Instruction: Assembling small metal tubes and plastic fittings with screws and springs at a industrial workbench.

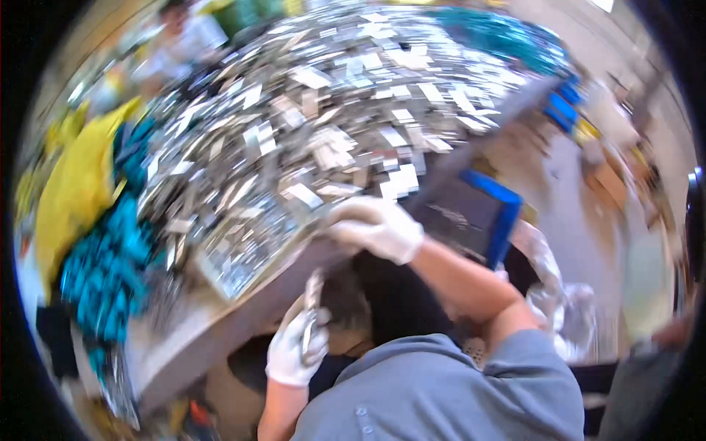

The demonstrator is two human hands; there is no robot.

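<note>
The whole picture is smeared by motion. A table [220, 323] carries a big heap of small silvery and white flat pieces [331, 110]. My right hand [375, 229], in a white glove, curls over the near corner of a flat grey board [246, 253] that lies at the table's front edge. My left hand [296, 353], also gloved in white, is below the table edge and grips a slim metal tool [313, 312] that points up toward the board. My grey sleeve and bare right forearm fill the lower right.
A blue-rimmed dark box [482, 213] stands right of my right hand. A yellow bag [73, 184] and teal pieces [103, 275] lie at the left; more teal material [507, 33] at the back right. Clear plastic bags [551, 290] hang below. Another person [184, 37] sits at the far side.
</note>
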